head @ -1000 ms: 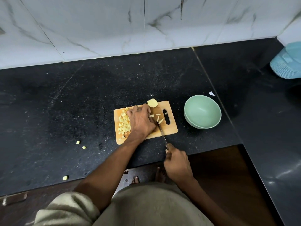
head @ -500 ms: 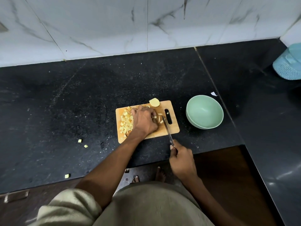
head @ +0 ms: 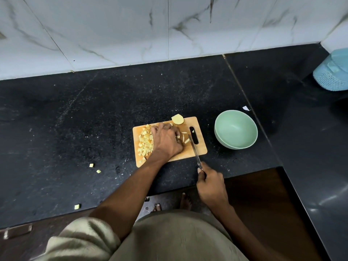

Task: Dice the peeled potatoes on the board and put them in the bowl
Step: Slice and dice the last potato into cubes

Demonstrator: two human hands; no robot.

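**Kitchen counter: potato dicing, items as seen**

Cutting board: pale wood, flat on the black counter, handle slot at its right end; a heap of diced potato covers its left part; a few loose strips lie near the middle, just left of the blade; one uncut potato piece sits on the far edge, overhanging slightly.

Left hand: palm down on the middle of the board, fingers curled over something small; what lies under them cannot be told.

Right hand: near the counter's near edge, fingers wrapped round the handle of a knife; the blade points away from the person, its tip over the right part of the board beside the slot.

Bowl: light green, on the counter just right of the board, apart from it; no potato visible inside.

Stray cubes: three on the counter well left of the board, one at the near edge.

Basket: light blue, far right, partly out of view.

Wall: white marbled tiles behind the counter.
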